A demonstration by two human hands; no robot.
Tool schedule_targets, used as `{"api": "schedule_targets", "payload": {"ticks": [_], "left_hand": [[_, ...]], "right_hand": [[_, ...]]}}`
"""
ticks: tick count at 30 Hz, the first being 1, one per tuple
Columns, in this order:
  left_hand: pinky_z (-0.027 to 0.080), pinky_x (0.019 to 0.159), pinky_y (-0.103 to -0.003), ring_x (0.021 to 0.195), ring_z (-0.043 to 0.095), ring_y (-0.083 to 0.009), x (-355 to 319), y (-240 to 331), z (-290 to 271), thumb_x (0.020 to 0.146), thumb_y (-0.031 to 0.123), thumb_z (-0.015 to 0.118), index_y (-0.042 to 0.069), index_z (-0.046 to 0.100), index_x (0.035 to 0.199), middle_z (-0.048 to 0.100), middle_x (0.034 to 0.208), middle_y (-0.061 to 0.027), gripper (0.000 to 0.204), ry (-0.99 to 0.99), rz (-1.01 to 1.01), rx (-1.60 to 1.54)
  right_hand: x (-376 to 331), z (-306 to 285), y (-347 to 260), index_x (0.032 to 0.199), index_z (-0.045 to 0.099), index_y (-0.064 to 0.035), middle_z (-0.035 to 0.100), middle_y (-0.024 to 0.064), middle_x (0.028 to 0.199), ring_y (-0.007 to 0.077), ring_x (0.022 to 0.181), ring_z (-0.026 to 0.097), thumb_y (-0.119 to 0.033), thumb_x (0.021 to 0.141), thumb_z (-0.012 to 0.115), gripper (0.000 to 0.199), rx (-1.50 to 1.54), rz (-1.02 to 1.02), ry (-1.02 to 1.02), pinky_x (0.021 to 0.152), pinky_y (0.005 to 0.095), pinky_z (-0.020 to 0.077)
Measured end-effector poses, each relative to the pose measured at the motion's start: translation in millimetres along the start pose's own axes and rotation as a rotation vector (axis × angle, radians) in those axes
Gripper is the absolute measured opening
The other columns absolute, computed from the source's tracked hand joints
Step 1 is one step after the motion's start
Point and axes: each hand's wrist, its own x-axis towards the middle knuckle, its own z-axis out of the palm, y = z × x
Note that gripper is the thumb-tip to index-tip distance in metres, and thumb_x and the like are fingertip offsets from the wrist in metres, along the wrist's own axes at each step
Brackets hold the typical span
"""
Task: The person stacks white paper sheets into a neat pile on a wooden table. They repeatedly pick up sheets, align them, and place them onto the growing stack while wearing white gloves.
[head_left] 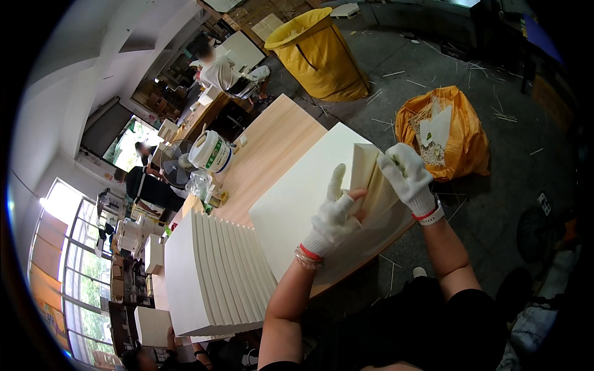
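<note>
A narrow cream-white folded piece (362,166), like a card or board box side, stands tilted over a large white sheet (297,191) on the table. My left hand (334,213), in a white knit glove with bare fingertips showing, is closed around its near side, one gloved finger pointing up. At its far right end my right hand (408,176), also gloved, grips the edge with bent fingers. The inner side of the piece is partly hidden by my hands. Left of the sheet stands a tall stack of white panels (216,272), their edges in ridged rows.
A wooden table (278,133) carries a white bucket (210,151) and small bottles. A tall yellow bag (322,62) and an orange bag (464,136) of thin offcuts stand on the floor, among scattered strips. Co-workers sit and stand further off, near a fan (176,162).
</note>
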Motion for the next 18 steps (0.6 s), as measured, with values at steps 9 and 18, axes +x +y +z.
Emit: {"api": "schedule_targets", "payload": {"ticks": [9,18], "left_hand": [[0.05,0.086,-0.034,0.107,0.059,-0.0316,2,-6,2,0.068,-0.006,0.071,0.006,0.061,0.105,0.03,0.145,-0.0264,0.041,-0.026,0.038,-0.01],[0.05,0.089,-0.035,0.112,0.057,-0.0333,-1,-6,4,0.07,-0.006,0.07,0.007,0.062,0.107,0.03,0.146,-0.0252,0.04,0.023,0.049,0.031]], "right_hand": [[0,5,2,0.088,0.061,-0.0007,0.053,0.0103,0.074,0.0277,0.07,0.055,-0.005,0.086,0.06,0.005,-0.095,-0.025,0.036,0.062,0.0369,0.0444],[-2,1,-1,0.088,0.062,-0.0002,0.054,0.0106,0.073,0.0281,0.069,0.056,-0.007,0.086,0.061,0.007,-0.048,-0.105,0.041,0.061,0.0367,0.0439]]}}
